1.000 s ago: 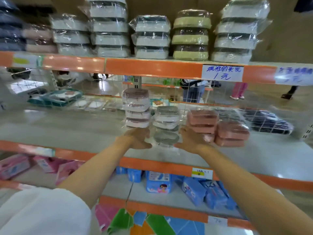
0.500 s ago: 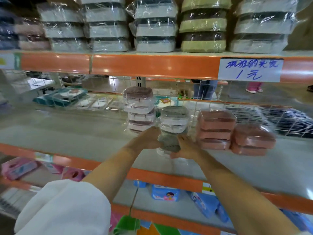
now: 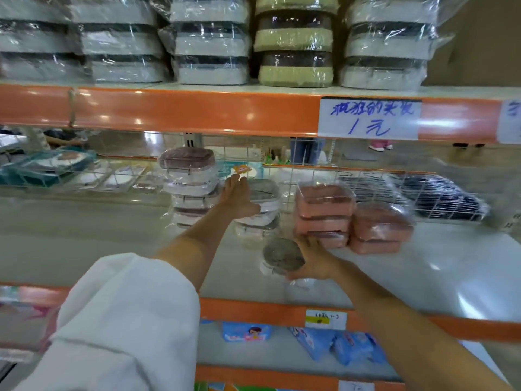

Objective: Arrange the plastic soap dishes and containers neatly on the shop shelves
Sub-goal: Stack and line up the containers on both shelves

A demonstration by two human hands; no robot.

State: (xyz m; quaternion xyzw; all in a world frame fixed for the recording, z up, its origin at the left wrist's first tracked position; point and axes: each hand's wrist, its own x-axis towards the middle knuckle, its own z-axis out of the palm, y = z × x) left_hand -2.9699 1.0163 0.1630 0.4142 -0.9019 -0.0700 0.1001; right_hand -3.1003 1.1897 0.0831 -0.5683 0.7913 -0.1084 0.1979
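Note:
On the middle shelf (image 3: pixel 423 266) stand wrapped soap-dish stacks: a brown-lidded white stack (image 3: pixel 189 182), a grey-lidded white stack (image 3: pixel 265 204) and two pink stacks (image 3: pixel 324 213) (image 3: pixel 379 227). My left hand (image 3: pixel 238 198) reaches far in, fingers stretched flat against the left side of the grey-lidded stack, holding nothing. My right hand (image 3: pixel 310 258) grips a single grey-lidded dish (image 3: pixel 283 256) tilted on its edge near the shelf front, in front of the pink stacks.
The top shelf holds wrapped white stacks (image 3: pixel 208 40) and a green one (image 3: pixel 294 43) above an orange beam with a handwritten price label (image 3: pixel 369 119). A wire mesh backs the middle shelf. Blue packets (image 3: pixel 335 345) lie on the lower shelf.
The left hand let go of the grey dish and reached up to the stack behind. The right hand keeps the dish, now lower and nearer the shelf front. The camera moved closer.

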